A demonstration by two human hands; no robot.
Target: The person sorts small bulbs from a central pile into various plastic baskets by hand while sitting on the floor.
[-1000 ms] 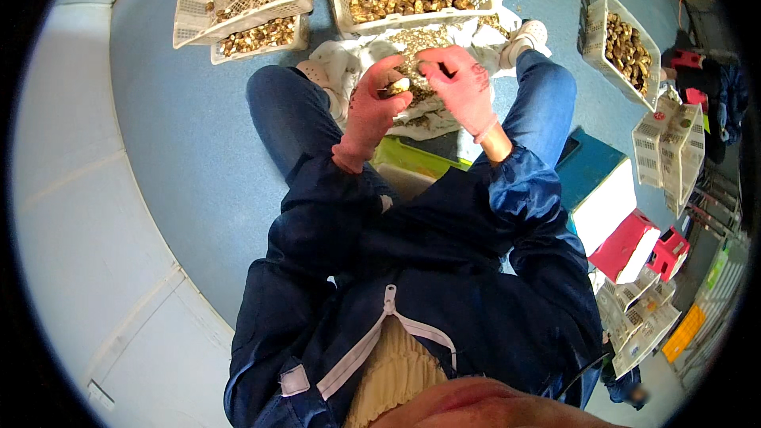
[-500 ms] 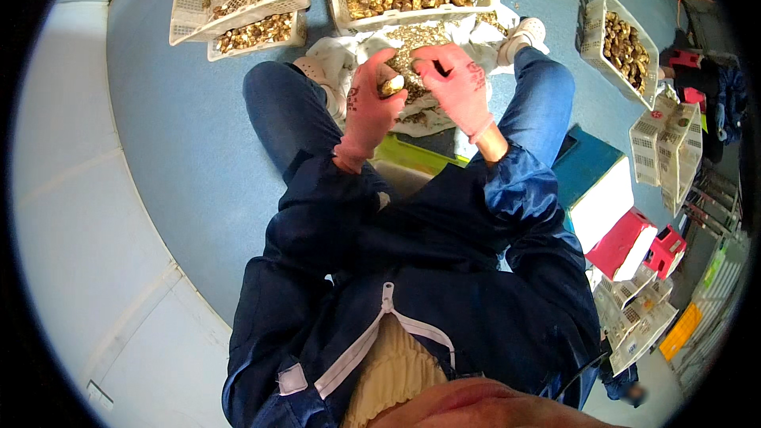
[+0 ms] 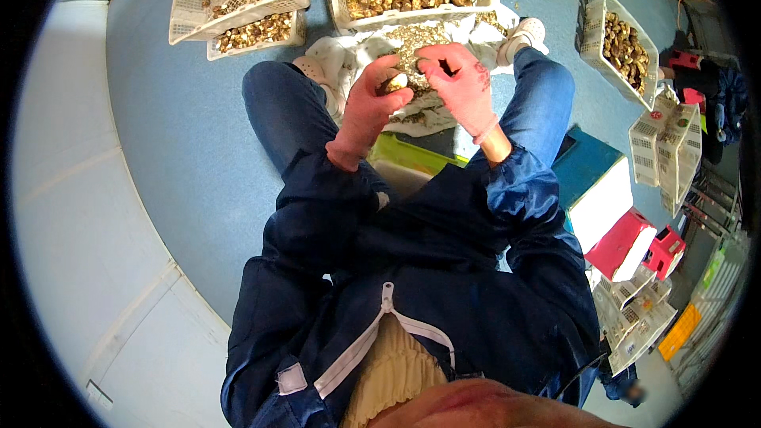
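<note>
In pink gloves, both my hands meet over a white cloth [image 3: 341, 51] strewn with brown scraps. My left hand [image 3: 366, 107] is closed around a small rounded piece of brown-and-cream produce [image 3: 396, 82], its pale end showing between thumb and fingers. Just to the right, my right hand [image 3: 461, 89] has its fingers curled in a pinch, tips close to that piece. Anything between those fingertips is too small or hidden to name. A green-rimmed container [image 3: 420, 155] sits below the hands, between my legs.
Ahead stands a white crate [image 3: 339, 1] heaped with similar brown produce. Stacked crates [image 3: 189, 9] with more stand at far left, another filled crate [image 3: 590, 32] at right. A blue-and-white box [image 3: 596, 178], red stools [image 3: 622, 244] and other crates [image 3: 664, 147] line the right side.
My left hand has shifted slightly down and turned a little, its fingers curling closer around the piece. My right hand has moved slightly right and stays pinched.
</note>
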